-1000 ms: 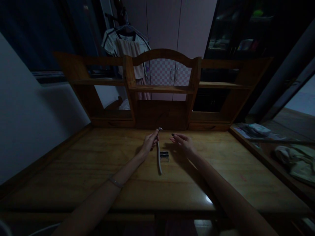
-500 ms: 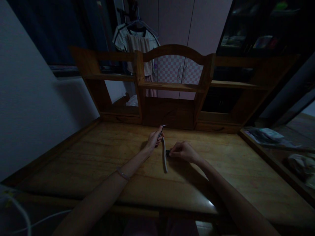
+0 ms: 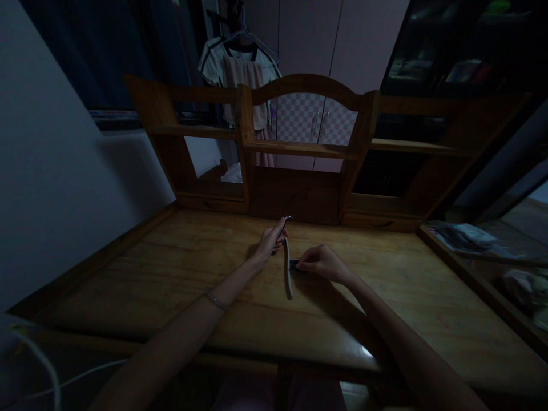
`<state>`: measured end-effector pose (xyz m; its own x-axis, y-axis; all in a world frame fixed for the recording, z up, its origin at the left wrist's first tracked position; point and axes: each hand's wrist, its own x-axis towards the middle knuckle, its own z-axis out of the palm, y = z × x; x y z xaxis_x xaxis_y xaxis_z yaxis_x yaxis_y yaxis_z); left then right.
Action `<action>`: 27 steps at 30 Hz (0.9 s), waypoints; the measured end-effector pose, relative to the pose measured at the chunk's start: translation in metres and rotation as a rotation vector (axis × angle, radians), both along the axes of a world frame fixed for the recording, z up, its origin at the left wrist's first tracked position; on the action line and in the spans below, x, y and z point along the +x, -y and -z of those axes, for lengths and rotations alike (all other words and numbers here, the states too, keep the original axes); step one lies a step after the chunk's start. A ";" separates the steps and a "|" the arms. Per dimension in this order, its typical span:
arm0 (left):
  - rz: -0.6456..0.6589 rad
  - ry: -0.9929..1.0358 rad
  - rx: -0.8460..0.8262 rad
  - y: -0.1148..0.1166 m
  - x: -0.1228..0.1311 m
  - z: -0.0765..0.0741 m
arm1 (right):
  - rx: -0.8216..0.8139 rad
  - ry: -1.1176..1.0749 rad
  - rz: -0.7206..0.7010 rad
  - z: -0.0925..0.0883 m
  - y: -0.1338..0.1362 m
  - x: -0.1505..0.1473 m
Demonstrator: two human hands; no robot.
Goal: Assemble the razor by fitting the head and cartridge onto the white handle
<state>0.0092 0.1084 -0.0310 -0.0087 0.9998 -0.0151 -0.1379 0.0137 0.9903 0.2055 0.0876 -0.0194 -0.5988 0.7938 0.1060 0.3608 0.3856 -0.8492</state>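
Note:
My left hand [image 3: 269, 240] is closed around a slim dark object [image 3: 281, 229] with a shiny curved tip that points away from me. Below its fingers hangs a long pale strip [image 3: 288, 274], slightly bowed, its lower end towards the desk's front. Whether the strip and the dark object are one piece, I cannot tell. My right hand [image 3: 319, 262] pinches a small flat black piece [image 3: 294, 265] between thumb and fingertips. The black piece meets the strip at about its middle, from the right. A thin band circles my left wrist.
Both hands are over a wooden desk [image 3: 171, 285]. A wooden shelf unit [image 3: 299, 149] with small drawers stands along its back. A wall [image 3: 85, 188] bounds the left side. At the right, a lower ledge holds plastic-wrapped things [image 3: 475, 235]. A white cord [image 3: 43, 359] hangs at lower left.
The view has shifted slightly. Both hands keep nearly the same pose, and a little more of the black piece shows beside the strip.

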 end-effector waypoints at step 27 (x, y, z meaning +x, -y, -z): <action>-0.006 0.017 0.011 0.003 0.002 -0.001 | -0.034 0.037 0.049 0.024 -0.015 -0.002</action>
